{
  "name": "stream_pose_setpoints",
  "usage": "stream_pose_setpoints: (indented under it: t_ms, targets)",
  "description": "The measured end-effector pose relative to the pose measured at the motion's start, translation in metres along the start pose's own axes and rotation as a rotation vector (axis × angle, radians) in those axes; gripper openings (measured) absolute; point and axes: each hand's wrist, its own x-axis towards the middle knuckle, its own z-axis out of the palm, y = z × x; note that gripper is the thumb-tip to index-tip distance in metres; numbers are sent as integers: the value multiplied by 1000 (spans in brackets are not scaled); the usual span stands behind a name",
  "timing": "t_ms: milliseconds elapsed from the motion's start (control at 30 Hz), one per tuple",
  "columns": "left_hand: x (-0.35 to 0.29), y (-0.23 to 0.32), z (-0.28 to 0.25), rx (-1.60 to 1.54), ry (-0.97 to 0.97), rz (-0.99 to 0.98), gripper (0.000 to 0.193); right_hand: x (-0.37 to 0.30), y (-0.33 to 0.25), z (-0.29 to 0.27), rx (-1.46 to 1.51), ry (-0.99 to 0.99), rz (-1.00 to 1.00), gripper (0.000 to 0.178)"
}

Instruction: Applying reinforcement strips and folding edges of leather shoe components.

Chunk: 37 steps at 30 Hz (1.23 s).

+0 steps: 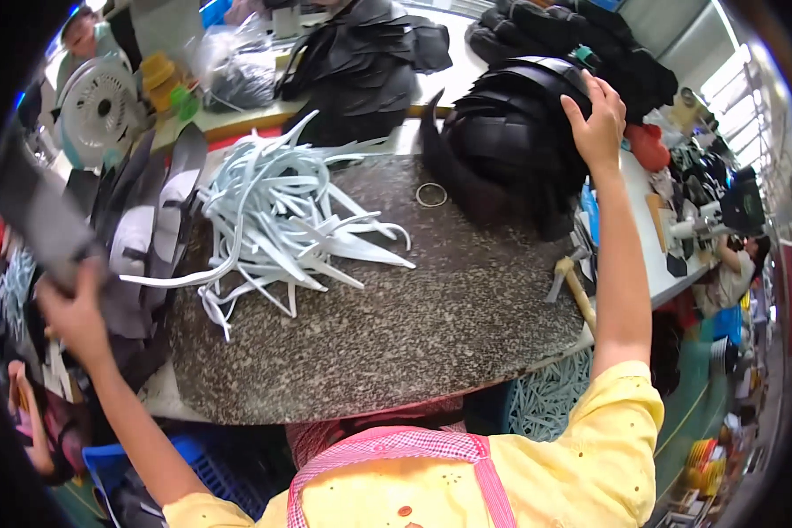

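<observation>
At the far left my left hand (75, 308) is closed on the end of a flat grey-black piece (48, 224), both smeared by motion. Just right of it lies a stack of dark pieces with grey patches (136, 229). My right hand (597, 123) reaches forward and rests, fingers stretched and thumb apart, on the right side of a heap of overlapping black curved pieces (510, 132). Between the hands, a loose pile of pale blue-white strips (277, 211) lies on a speckled dark stone slab (370, 343). A small metal ring (431, 194) sits beside the black heap.
A hammer with a wooden handle (576, 295) lies at the slab's right edge. Below it stands a bin of pale strips (550, 400). A blue basket (211, 471) is low left. Behind are a white fan (101, 110), more black pieces (361, 70), and people at the sides.
</observation>
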Motion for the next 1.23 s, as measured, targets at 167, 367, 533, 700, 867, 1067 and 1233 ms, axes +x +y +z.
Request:
stream_pose_setpoints:
  t_ms: [167,367,533,700,867,1067,1233]
  targets:
    - [-70,116,-49,192,-67,-126,22,-27,-152,-85,597,132,-176,55]
    - [-122,178,-35,-487,-1410,817,27,-120,-257,-151,847,-464,-519,42]
    - [-146,117,-3,-324,-1597,358,20,-150,-228,-147,855,-1395,-270,42]
    - [-129,125,15,-371,-1128,583,32,-153,-234,-112,944,-698,-171,52]
    - [-111,154,64,-460,-827,382,20,-116,-260,-30,893,-817,54,29]
    - [-126,171,94,-729,-709,88,9,-108,-296,-6,1210,-751,255,21]
    - [-104,166,100,-970,-921,-264,10,-107,-286,8,1780,-732,471,8]
